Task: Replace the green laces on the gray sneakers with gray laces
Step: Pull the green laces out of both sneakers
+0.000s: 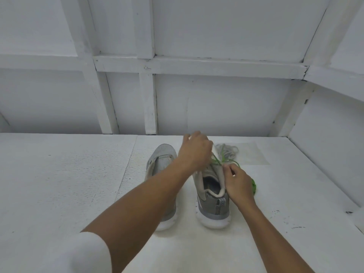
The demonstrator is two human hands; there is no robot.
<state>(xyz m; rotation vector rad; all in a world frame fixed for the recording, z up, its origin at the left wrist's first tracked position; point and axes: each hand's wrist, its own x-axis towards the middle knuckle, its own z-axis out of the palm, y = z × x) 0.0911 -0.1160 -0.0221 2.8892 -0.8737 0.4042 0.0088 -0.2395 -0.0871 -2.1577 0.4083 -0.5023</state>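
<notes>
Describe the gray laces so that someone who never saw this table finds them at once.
On the white table, find the right sneaker of the gray pair. Just beyond its toe lies a loose pile: the gray laces. Unlike the green lace beside them, they are pale gray.

White sleeve [86, 255] on left arm [141, 198], both forearms bare

left hand [195, 150] over right sneaker [212, 196] front | right hand [238, 182] pinches its collar | green lace [216, 161] loose between

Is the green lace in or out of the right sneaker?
Partly in: green lace strands cross the right sneaker front, by the left hand.
</notes>
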